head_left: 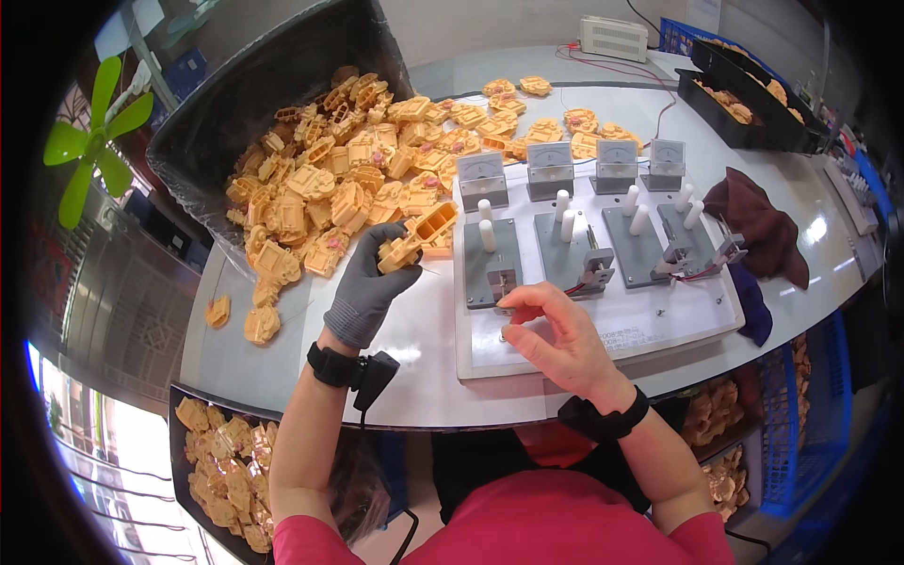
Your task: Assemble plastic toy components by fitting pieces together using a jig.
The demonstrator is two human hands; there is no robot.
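Note:
My left hand [365, 287], in a grey glove, grips a tan-yellow molded plastic part [436, 222] with open compartments, raised beside the heap. My right hand [567, 341] is bare. Its thumb and index finger are apart, with the index tip at the small metal clamp [502, 279] on the leftmost grey plate [482, 247]; whether it touches the clamp is hard to tell. Two white pegs stand on that plate, and a small dial meter [481, 176] stands behind it. Similar plates with pegs, clamps and meters continue to the right on the white board [593, 344].
A large heap of tan-yellow parts [348, 179] spills from a tipped black bin [217, 113]. Dark cloths [761, 221] lie right of the board. Black trays [753, 99] and a beige instrument [613, 38] with wires stand at the back. A green fan [97, 143] is at left.

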